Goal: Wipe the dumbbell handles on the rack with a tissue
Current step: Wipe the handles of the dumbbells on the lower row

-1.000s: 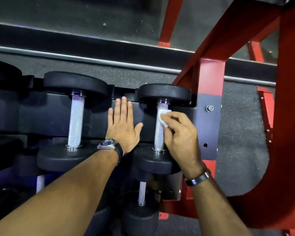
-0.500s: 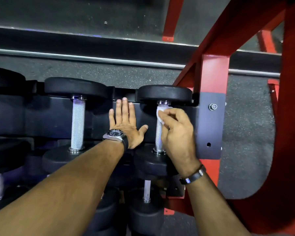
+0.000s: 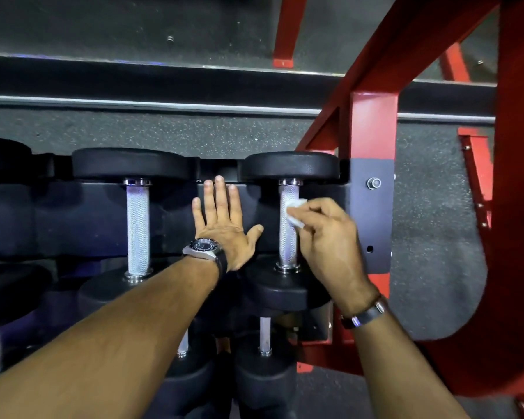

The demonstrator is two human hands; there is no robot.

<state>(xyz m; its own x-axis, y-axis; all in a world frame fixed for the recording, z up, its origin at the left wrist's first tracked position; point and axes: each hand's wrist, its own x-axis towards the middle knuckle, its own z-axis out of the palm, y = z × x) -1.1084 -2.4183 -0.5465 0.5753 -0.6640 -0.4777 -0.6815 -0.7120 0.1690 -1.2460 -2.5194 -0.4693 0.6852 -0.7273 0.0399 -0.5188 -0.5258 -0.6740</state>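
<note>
At centre frame, left hand spread flat, fingers straight and pointing to twelve o'clock, palm resting on the black rack between two dumbbells. Grasping nothing. Dark-faced watch strapped at its wrist, at six o'clock from the palm.

At three o'clock from that hand, right hand with fingers curled, pinching a small white tissue and pressing it against the upper half of a knurled silver handle. Tissue touching the handle's right side, just below its top collar. Dark band around the right wrist, at five o'clock from the knuckles.

Handle belonging to the right dumbbell, lying in the rack with one black head at twelve o'clock and the other at six o'clock, partly under the right hand. At nine o'clock from the left hand, a second dumbbell with its own knurled handle bare and untouched. Farther at nine o'clock, a further black weight head cut off by the frame edge.

At six o'clock, beneath both forearms, a lower tier of dumbbells, dim and partly hidden.

At three o'clock from the right hand, a grey plate with a bolt, fixed to a red frame rising toward one o'clock. Speckled dark floor at twelve o'clock behind the rack.
</note>
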